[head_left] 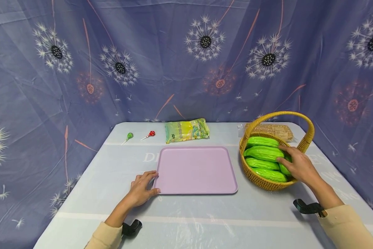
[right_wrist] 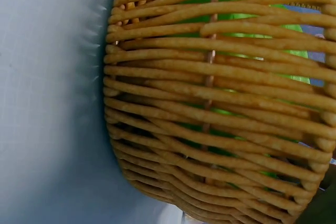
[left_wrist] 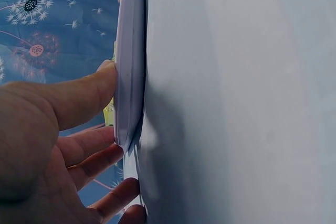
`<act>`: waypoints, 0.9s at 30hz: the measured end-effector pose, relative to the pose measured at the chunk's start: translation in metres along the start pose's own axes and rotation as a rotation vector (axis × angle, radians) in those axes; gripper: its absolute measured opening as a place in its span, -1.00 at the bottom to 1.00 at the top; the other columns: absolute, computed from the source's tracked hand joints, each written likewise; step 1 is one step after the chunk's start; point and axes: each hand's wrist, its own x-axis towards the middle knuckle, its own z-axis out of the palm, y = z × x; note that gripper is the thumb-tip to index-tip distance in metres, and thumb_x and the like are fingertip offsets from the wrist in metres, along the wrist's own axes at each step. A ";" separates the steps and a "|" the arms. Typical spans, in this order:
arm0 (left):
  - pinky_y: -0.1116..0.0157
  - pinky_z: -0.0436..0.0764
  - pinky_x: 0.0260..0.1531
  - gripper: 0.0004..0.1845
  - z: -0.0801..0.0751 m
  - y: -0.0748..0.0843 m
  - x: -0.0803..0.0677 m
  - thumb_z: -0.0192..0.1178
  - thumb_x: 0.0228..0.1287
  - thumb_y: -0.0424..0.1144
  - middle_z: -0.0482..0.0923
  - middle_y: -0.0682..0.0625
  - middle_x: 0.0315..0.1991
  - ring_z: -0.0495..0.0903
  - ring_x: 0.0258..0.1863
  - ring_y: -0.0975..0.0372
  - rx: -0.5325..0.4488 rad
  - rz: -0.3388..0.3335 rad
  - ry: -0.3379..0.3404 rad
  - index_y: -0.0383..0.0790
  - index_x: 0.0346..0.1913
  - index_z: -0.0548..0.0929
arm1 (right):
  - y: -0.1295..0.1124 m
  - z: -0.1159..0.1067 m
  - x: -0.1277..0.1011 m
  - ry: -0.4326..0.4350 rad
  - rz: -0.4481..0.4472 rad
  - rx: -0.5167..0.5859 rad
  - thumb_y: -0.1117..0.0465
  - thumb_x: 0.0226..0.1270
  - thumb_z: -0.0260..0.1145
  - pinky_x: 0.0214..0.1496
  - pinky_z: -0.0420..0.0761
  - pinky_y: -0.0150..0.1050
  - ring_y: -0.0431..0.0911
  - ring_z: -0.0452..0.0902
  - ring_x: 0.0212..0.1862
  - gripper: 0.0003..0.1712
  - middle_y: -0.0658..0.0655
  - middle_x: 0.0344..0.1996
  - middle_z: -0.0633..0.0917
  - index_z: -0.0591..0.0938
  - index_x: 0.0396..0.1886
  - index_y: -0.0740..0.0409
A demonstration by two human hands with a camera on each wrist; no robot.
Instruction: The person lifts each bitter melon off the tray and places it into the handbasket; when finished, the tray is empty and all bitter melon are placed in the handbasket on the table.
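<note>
A: What is the right hand point(head_left: 299, 167) on?
B: A bumpy green gourd point(head_left: 264, 153) in the woven basket point(head_left: 308, 134), on the right of the bench point(head_left: 205, 218). Its fingers curl over the gourd. More shiny green gourds lie beside it.
A: And the left hand point(head_left: 142, 188)?
B: It holds the near left corner of the flat, smooth purple tray point(head_left: 196, 169), thumb on the rim.
A: What shows up close?
B: The right wrist view shows the basket's thick woven strands, green peeking through. The left wrist view shows the tray's thin edge.
</note>
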 end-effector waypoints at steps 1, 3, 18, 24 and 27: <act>0.02 0.19 -0.01 -0.38 0.000 0.000 0.000 0.35 0.07 -0.16 0.35 -0.07 0.32 0.28 0.19 -0.02 -0.001 0.000 0.001 -0.20 0.22 0.47 | 0.000 0.000 0.000 0.004 0.000 0.000 0.07 0.32 0.24 0.01 0.27 0.33 0.44 0.31 0.11 -0.40 0.54 0.12 0.43 0.40 0.22 0.36; 0.02 0.19 -0.01 -0.38 0.000 0.000 0.000 0.35 0.07 -0.16 0.35 -0.07 0.32 0.28 0.19 -0.02 -0.002 0.001 0.001 -0.21 0.23 0.47 | 0.000 0.000 0.000 0.013 -0.003 0.001 0.08 0.32 0.24 0.01 0.28 0.31 0.43 0.32 0.10 -0.40 0.54 0.11 0.44 0.40 0.22 0.37; 0.05 0.20 -0.04 -0.36 -0.003 0.004 0.003 0.37 0.03 -0.16 0.39 -0.12 0.28 0.29 0.16 -0.02 0.063 0.045 0.050 -0.27 0.22 0.46 | -0.033 -0.006 -0.007 0.185 -0.085 0.045 0.22 0.25 0.30 0.02 0.26 0.30 0.35 0.32 0.11 -0.51 0.44 0.06 0.48 0.48 0.14 0.32; 0.03 0.18 -0.01 -0.35 -0.007 0.010 0.005 0.34 0.07 -0.16 0.36 -0.14 0.30 0.27 0.20 -0.04 0.062 0.081 0.133 -0.26 0.25 0.43 | -0.056 0.001 -0.006 0.272 -0.181 0.071 0.34 0.08 0.40 0.06 0.27 0.24 0.30 0.35 0.10 -0.49 0.37 0.01 0.55 0.53 0.08 0.28; 0.02 0.17 -0.01 -0.36 -0.009 0.013 0.007 0.32 0.10 -0.14 0.35 -0.15 0.30 0.26 0.22 -0.05 0.071 0.108 0.178 -0.26 0.26 0.43 | -0.067 0.007 -0.005 0.296 -0.229 0.069 0.37 0.00 0.43 0.07 0.29 0.16 0.25 0.37 0.08 -0.46 0.33 -0.02 0.57 0.54 0.06 0.30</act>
